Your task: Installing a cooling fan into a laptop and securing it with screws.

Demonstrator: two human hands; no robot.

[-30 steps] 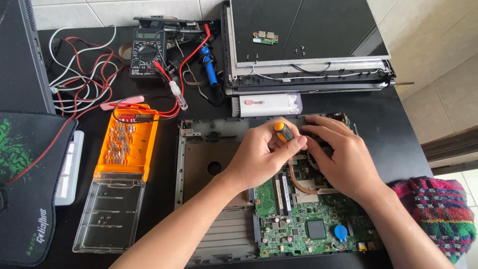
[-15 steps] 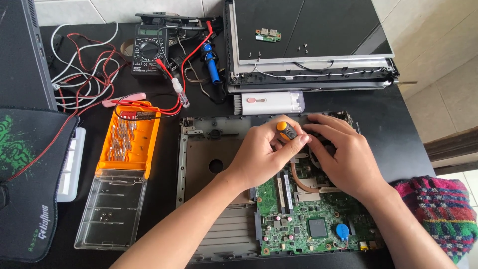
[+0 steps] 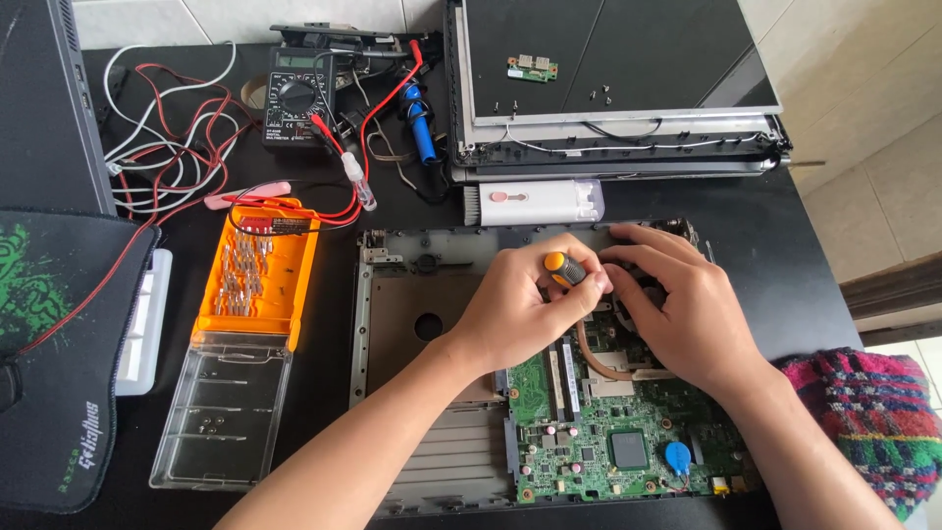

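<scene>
My left hand (image 3: 520,309) grips a small screwdriver with an orange and black handle (image 3: 561,268), held upright over the upper part of a green laptop motherboard (image 3: 608,432). My right hand (image 3: 677,304) rests beside it on the board, fingers curled over the fan area near the screwdriver's shaft; whether it pinches anything is hidden. A copper heat pipe (image 3: 603,358) shows below both hands. The board sits in a grey laptop base shell (image 3: 392,324) on the black table.
An orange bit case with a transparent lid (image 3: 250,324) lies left of the shell. A black multimeter (image 3: 297,98) with red leads, a blue-handled tool (image 3: 420,123), a white cleaning kit (image 3: 535,201) and a laptop screen lid (image 3: 608,79) sit behind. A mouse pad (image 3: 49,373) lies left, knitted cloth (image 3: 863,422) right.
Both hands stay over the same spot on the board; the screwdriver handle has shifted only slightly in my left fingers.
</scene>
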